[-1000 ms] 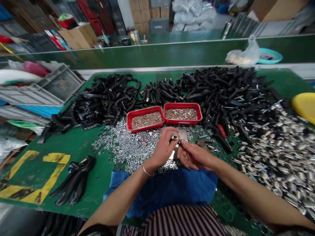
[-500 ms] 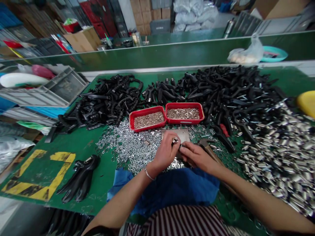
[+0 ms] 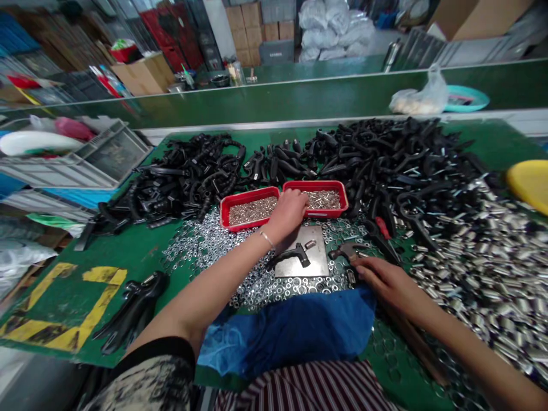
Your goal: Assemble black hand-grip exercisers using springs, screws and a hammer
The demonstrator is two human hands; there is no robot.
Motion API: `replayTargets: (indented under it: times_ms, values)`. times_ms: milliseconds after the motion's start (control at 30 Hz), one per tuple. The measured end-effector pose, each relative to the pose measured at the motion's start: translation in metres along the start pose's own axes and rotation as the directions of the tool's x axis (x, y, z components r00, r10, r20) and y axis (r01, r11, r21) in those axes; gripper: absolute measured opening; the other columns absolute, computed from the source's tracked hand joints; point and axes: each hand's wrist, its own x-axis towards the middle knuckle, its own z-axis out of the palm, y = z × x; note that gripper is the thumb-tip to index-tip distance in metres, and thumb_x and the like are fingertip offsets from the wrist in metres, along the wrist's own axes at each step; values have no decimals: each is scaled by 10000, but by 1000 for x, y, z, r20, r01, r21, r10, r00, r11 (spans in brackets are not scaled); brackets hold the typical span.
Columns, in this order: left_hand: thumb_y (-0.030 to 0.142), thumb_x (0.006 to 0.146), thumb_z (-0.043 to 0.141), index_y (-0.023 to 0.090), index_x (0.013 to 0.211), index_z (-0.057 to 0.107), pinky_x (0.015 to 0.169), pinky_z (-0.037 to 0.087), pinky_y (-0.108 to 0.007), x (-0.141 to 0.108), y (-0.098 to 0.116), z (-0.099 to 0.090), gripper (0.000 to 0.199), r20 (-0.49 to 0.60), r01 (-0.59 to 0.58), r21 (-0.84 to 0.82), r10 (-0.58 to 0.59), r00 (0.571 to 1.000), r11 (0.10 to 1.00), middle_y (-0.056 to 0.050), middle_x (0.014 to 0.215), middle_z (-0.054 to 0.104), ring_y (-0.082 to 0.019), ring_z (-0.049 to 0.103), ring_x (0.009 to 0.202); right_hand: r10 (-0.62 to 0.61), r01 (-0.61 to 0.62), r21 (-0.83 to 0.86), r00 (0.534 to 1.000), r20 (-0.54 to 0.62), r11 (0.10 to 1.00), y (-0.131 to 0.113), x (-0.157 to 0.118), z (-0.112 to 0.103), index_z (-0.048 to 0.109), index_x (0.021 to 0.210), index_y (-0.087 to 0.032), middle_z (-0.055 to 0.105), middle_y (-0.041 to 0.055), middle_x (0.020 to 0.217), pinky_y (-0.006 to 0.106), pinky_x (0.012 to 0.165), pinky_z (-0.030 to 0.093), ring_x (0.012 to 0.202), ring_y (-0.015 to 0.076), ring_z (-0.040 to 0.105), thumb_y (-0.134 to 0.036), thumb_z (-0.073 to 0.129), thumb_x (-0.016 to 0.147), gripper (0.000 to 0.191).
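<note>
My left hand (image 3: 291,210) reaches over the near left edge of the right red tray (image 3: 325,214), its fingertips down among small metal pins; what they pinch is too small to see. My right hand (image 3: 382,281) is closed by the hammer (image 3: 349,250), near its head, with a dark piece under the fingers that I cannot make out. On the steel plate (image 3: 319,267) between the hands lie a black handle part (image 3: 303,255) and a small metal cylinder (image 3: 310,244). The left red tray (image 3: 249,227) holds tiny metal pieces.
Black plastic parts (image 3: 184,171) are heaped along the back of the green table. Metal cylinders (image 3: 483,268) cover the right side. Loose rings and nuts (image 3: 214,245) surround the plate. Several black handles (image 3: 137,311) lie at the left, beside yellow tape (image 3: 103,275).
My left hand has gone forward to the right red tray. My right hand has moved right to the hammer. The handle part and cylinder now lie on the uncovered plate.
</note>
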Motion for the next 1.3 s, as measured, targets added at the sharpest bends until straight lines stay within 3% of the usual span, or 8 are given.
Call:
replayTargets:
  times_ms: [167, 367, 500, 600, 700, 800, 1133, 1300]
  values:
    - [42, 851, 569, 89, 842, 743, 979, 331, -463, 62, -24, 2, 181, 217, 47, 255, -104, 970, 966, -171, 902, 711, -303, 591, 1037, 64, -71, -193, 997, -44, 979, 4, -21, 7, 675, 1076, -194, 682, 132, 1090, 436, 907, 537, 997, 276, 672, -426, 401, 1020, 363]
    - [55, 894, 495, 48, 958, 719, 1038, 305, -522, 59, -26, 10, 232, 171, 68, 265, -116, 978, 962, -214, 1035, 710, -331, 612, 1086, 67, -103, -380, 992, -108, 919, 20, -33, 20, 621, 1184, -151, 637, 170, 1079, 456, 862, 530, 1018, 330, 634, -429, 445, 992, 381]
    - [41, 899, 466, 52, 1058, 650, 939, 429, -420, 37, -16, 2, 243, -17, 137, 16, -137, 990, 990, -189, 1059, 687, -268, 629, 1034, 131, -150, -270, 987, -89, 951, 21, -11, 15, 626, 1178, -124, 654, 179, 1092, 468, 931, 501, 1039, 328, 643, -382, 481, 954, 371]
    - [92, 892, 530, 109, 1034, 639, 808, 474, -323, 1, -6, -8, 180, -31, 108, -336, -125, 992, 936, -100, 964, 696, -188, 642, 889, 237, -238, 17, 971, 10, 971, 18, 6, 4, 637, 1151, -144, 693, 152, 1082, 428, 874, 523, 959, 293, 671, -436, 580, 890, 396]
    - [206, 888, 613, 157, 1002, 663, 736, 474, -294, -44, -1, -12, 134, 60, 165, -579, -161, 985, 798, -48, 907, 707, -151, 635, 794, 282, -382, 408, 916, 286, 829, 17, 12, -5, 675, 1026, -171, 718, 113, 970, 345, 726, 538, 812, 229, 672, -571, 549, 914, 434]
    - [296, 905, 616, 178, 919, 672, 723, 465, -298, -79, -2, -4, 132, 132, 238, -633, -200, 971, 737, -34, 865, 705, -154, 625, 771, 291, -477, 527, 870, 399, 704, 11, 11, -11, 681, 970, -177, 712, 80, 942, 298, 699, 524, 777, 192, 653, -643, 576, 894, 483]
    - [266, 961, 554, 165, 829, 625, 772, 449, -341, -92, 4, 34, 181, 55, 245, -282, -240, 969, 928, -74, 881, 686, -221, 615, 838, 149, -166, 257, 985, 84, 952, -29, 5, -9, 537, 828, -234, 597, -2, 686, 309, 634, 466, 658, 180, 587, -584, 520, 937, 367]
    - [273, 1020, 455, 136, 906, 638, 893, 427, -410, -91, 4, 32, 256, 21, -102, 65, 100, 995, 993, -121, 919, 654, -268, 583, 952, 149, -189, 204, 968, 200, 961, -15, 12, -3, 535, 930, -243, 628, -4, 721, 307, 550, 451, 557, 167, 577, -545, 436, 988, 323]
